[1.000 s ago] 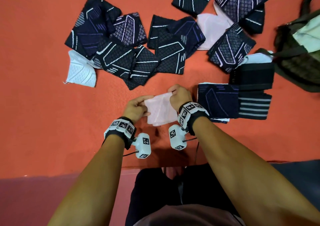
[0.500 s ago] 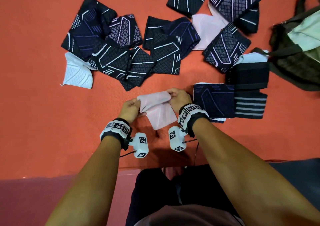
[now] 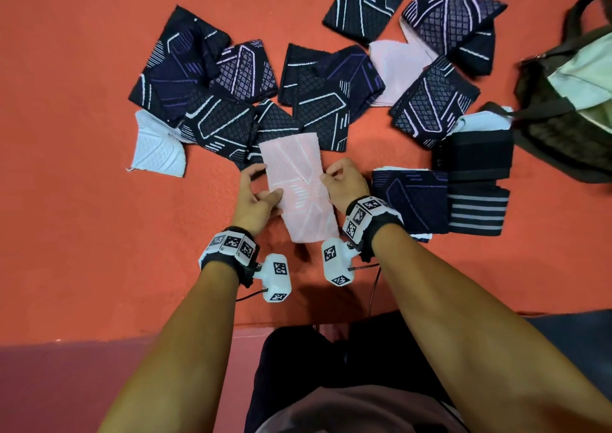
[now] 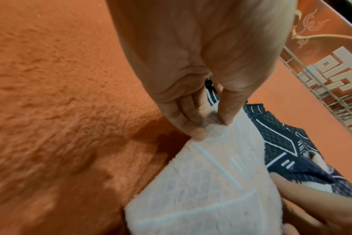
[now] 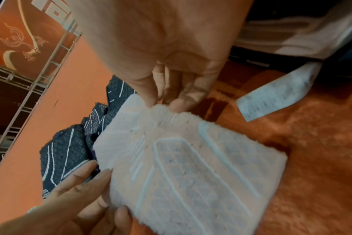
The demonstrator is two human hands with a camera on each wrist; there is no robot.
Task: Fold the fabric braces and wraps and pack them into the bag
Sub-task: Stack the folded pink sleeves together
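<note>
where folded before, pink brace (image 3: 295, 185) now spread between hands.

Brace (image 3: 296, 189) held between left hand (image 3: 253, 200) and right hand (image 3: 346, 184), near the mat's (image 3: 66, 200) front edge; folded stack (image 3: 440, 200) at right; loose braces (image 3: 231, 101) behind; bag (image 3: 569, 101) at right edge.

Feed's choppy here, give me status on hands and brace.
Left hand and right hand pinch pink brace by its long edges, spread flat. Bag open, far right. Nothing blocking.
</note>
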